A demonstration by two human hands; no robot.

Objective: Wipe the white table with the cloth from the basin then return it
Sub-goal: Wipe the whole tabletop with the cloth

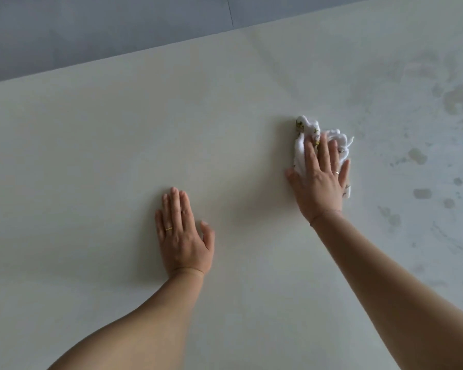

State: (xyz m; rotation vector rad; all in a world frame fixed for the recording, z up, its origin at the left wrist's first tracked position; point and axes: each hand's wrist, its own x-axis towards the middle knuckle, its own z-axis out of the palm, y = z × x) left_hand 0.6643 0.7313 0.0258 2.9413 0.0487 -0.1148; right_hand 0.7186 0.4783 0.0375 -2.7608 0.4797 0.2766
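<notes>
The white table fills most of the head view. A crumpled white cloth with small yellow-green prints lies on it, right of the middle. My right hand presses flat on the cloth with straight fingers spread over it. My left hand rests flat on the bare tabletop to the left, fingers straight, holding nothing. The basin is out of view.
Wet streaks and damp patches cover the table's right side. The table's far edge runs diagonally across the top, with grey floor beyond it.
</notes>
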